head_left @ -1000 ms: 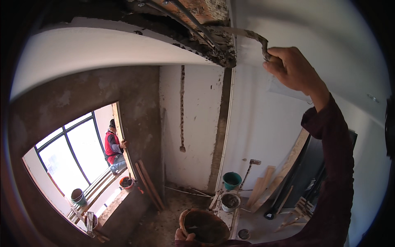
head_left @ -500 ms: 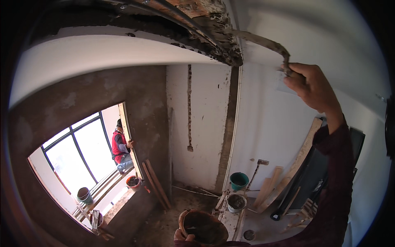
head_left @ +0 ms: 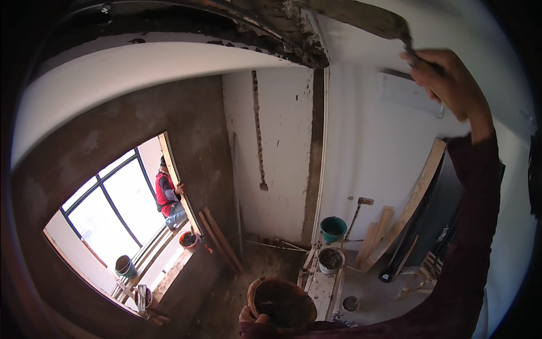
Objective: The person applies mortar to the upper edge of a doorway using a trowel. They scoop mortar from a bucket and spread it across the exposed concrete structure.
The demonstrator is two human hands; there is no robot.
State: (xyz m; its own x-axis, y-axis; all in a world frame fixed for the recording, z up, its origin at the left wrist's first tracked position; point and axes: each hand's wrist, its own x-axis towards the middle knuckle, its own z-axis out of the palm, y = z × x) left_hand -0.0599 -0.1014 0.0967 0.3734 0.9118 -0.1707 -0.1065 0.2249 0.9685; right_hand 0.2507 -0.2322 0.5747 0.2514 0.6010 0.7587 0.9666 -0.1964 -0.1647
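Observation:
High at the right, my right hand [head_left: 449, 79] is closed round the handle of a trowel [head_left: 367, 20]. Its mortar-smeared blade reaches left to the rough edge of the ceiling beam [head_left: 310, 51], where dark mortar and bare masonry show. Low in the middle, my left hand [head_left: 252, 316] grips the rim of a round brown bowl [head_left: 282, 303] with dark mortar inside. Only some fingers of that hand show at the bowl's left side.
A person in a red vest [head_left: 165, 192] sits in the window opening, holding a wooden board. Mortar buckets stand on planks there. A green bucket [head_left: 333, 229] and a white bucket [head_left: 331, 260] stand on a plank [head_left: 323, 285]. Boards [head_left: 409, 209] lean against the right wall.
My right hand and the trowel have moved up and a little right, and the blade shows broader. The view has shifted slightly. My left hand still holds the bowl.

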